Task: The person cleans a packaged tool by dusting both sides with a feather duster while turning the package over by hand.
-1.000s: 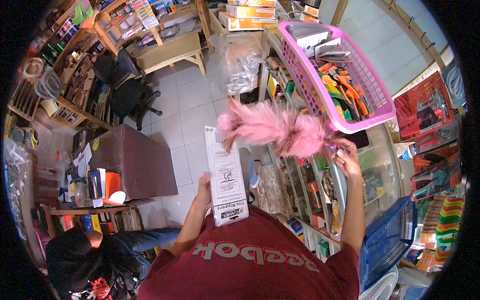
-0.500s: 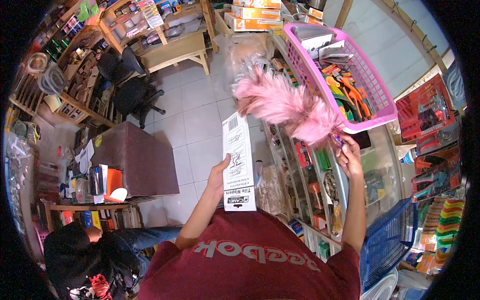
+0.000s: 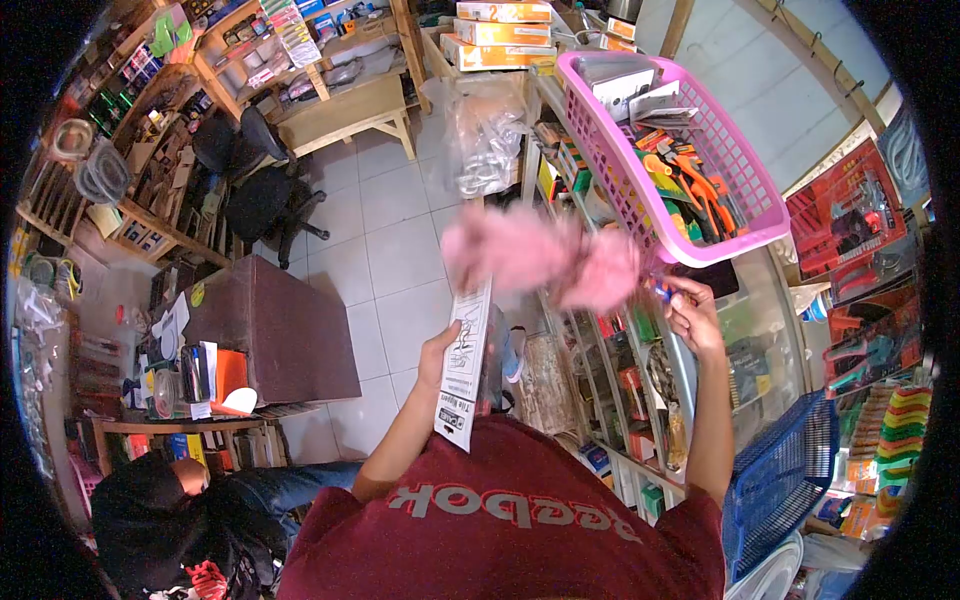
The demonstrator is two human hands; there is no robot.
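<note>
My left hand is closed on the edge of a flat white Tile Nippers package, held upright in front of my chest and turned partly edge-on. In my right hand is the blue handle of a fluffy pink duster. The duster is blurred by motion, and its far end overlaps the top of the package. Just beyond my right hand a pink plastic basket rests on the glass display case. Orange-handled tools and several packets lie in it.
A blue basket stands at my right, below hanging packaged tools. On the left are a brown cabinet, a black chair and a seated person. A wooden bench and orange-white boxes are farther back.
The duster has swept left and down toward the package's top, with my right hand shifting slightly left. My left hand has turned the package more edge-on and lowered it a little.
</note>
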